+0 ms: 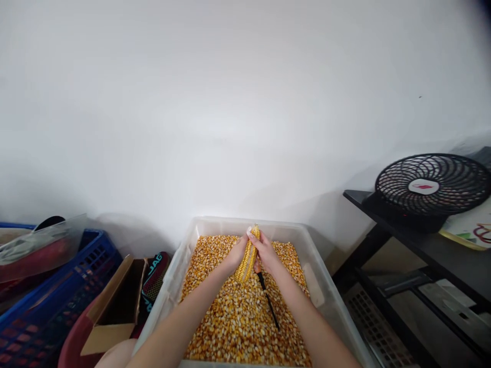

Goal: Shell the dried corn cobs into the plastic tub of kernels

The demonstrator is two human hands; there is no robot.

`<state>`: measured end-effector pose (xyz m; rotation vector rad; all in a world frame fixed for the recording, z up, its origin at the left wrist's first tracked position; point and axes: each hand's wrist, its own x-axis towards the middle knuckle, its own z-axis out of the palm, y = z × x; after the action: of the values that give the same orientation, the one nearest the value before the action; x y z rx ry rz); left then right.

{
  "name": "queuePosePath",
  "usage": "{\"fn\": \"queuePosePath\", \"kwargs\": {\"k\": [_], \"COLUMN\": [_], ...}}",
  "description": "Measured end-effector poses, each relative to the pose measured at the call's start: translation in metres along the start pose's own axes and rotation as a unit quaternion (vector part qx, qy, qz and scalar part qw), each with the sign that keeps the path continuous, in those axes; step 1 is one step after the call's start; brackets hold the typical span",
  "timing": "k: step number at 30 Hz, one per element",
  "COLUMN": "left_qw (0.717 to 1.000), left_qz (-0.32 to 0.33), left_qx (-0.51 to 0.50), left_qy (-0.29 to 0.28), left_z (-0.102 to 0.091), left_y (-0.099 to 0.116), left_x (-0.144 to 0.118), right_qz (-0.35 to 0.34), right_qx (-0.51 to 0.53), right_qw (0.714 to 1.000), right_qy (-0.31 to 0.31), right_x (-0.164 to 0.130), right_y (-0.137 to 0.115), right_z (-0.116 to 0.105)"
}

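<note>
Plain white wall [230,102] fills the far side, nothing on it. One clear plastic tub [180,255] sits near me, centre, full of loose yellow kernels [238,327]; its near edge is cut off by the frame. Right: one black shelf unit [414,245], cropped at the edge, with one black fan [433,186] lying grille-up on top and a printed sheet [471,230] only partly in view. Left: one blue crate [57,301], contents hard to make out under a clear cover; one open cardboard box [115,306], inside dark; a dark bag with lettering [155,278], mostly hidden.

One corn cob [248,255], upright over the far middle of the tub, rows of yellow kernels intact on the visible side. My left hand [236,255] wraps it from the left; my right hand [266,253] clasps it from the right, fingertips near the top. One thin black tool [268,301] runs down from under my right hand; its tip is hidden.
</note>
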<state>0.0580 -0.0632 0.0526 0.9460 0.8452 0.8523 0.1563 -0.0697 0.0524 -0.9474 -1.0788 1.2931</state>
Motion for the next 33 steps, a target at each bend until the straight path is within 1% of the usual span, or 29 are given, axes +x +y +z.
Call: {"fn": "queuePosePath", "kwargs": {"k": [2, 4, 6, 7, 9, 11, 13, 15, 17, 18, 23, 25, 27, 29, 31, 33], "left_qw": [0.999, 0.997, 0.995, 0.994, 0.995, 0.996, 0.995, 0.989, 0.974, 0.965, 0.932, 0.919, 0.907, 0.891, 0.877, 0.869], "left_qz": [-0.040, -0.071, -0.085, -0.082, -0.057, -0.023, 0.008, 0.066, 0.129, 0.145, 0.142, 0.148, 0.140, 0.145, 0.174, 0.202], "left_qx": [-0.014, -0.024, -0.024, -0.019, 0.006, 0.047, 0.089, 0.134, 0.189, 0.218, 0.333, 0.364, 0.397, 0.427, 0.447, 0.452], "left_qy": [-0.013, -0.028, -0.051, -0.063, -0.078, -0.074, -0.051, -0.016, 0.011, 0.016, -0.005, 0.006, 0.029, 0.039, 0.024, 0.003], "left_z": [0.001, -0.001, -0.006, -0.009, -0.012, -0.011, -0.006, -0.002, 0.000, 0.000, -0.006, -0.006, -0.006, -0.007, -0.008, -0.009], "left_y": [-0.002, -0.001, 0.000, 0.001, 0.000, -0.003, -0.006, -0.010, -0.013, -0.014, -0.021, -0.023, -0.024, -0.024, -0.024, -0.024], "left_x": [-0.001, -0.004, -0.006, -0.007, -0.009, -0.011, -0.012, -0.012, -0.011, -0.010, -0.005, -0.006, -0.007, -0.009, -0.010, -0.010], "right_qz": [0.034, 0.072, 0.091, 0.087, 0.064, 0.046, 0.048, 0.055, 0.052, 0.050, 0.064, 0.058, 0.043, 0.021, 0.004, -0.007], "right_qx": [0.033, 0.070, 0.103, 0.118, 0.146, 0.166, 0.181, 0.195, 0.206, 0.212, 0.240, 0.244, 0.244, 0.227, 0.196, 0.163], "right_qw": [0.999, 0.995, 0.990, 0.989, 0.987, 0.984, 0.980, 0.975, 0.970, 0.967, 0.951, 0.948, 0.951, 0.959, 0.969, 0.975], "right_qy": [0.013, 0.001, -0.010, -0.007, 0.020, 0.051, 0.073, 0.095, 0.119, 0.130, 0.185, 0.194, 0.187, 0.168, 0.152, 0.150], "right_x": [0.001, 0.003, 0.003, 0.004, 0.004, 0.005, 0.006, 0.008, 0.010, 0.011, 0.015, 0.015, 0.014, 0.012, 0.010, 0.010], "right_y": [0.005, 0.007, 0.006, 0.005, 0.004, 0.005, 0.008, 0.014, 0.019, 0.021, 0.022, 0.020, 0.018, 0.019, 0.021, 0.024], "right_z": [0.000, -0.001, -0.003, -0.004, -0.005, -0.006, -0.006, -0.008, -0.011, -0.013, -0.022, -0.022, -0.020, -0.018, -0.017, -0.019]}}
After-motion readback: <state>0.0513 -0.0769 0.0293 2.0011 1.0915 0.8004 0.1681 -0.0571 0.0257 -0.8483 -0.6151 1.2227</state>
